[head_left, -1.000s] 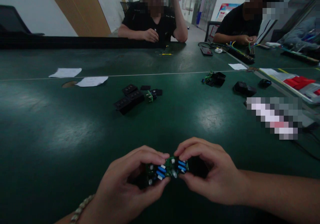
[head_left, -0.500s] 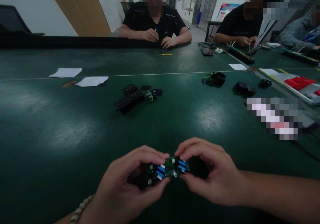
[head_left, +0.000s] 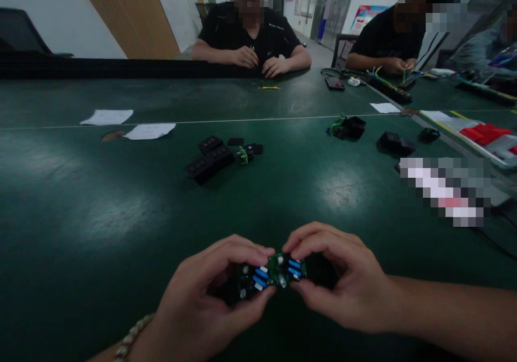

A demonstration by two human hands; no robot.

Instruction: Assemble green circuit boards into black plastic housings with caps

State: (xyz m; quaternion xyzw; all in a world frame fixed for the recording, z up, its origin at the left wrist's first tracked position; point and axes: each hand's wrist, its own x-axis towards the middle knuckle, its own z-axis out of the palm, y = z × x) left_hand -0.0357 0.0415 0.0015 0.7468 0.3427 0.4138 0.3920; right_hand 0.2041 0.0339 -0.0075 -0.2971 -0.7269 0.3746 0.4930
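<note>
Between my two hands is a green circuit board carrying blue and white components and small clear parts. My left hand pinches its left part between thumb and fingers. The right end is gripped by my right hand, thumb below and fingertips above. Whether the green piece is one board or two held side by side, I cannot tell. My fingers hide its outer ends. Both hands are over the near part of the dark green table.
Black housings lie ahead with a small green board beside them. Farther right are another board with a black case and black blocks. White papers lie at left. Across the table sits a person; others sit at right.
</note>
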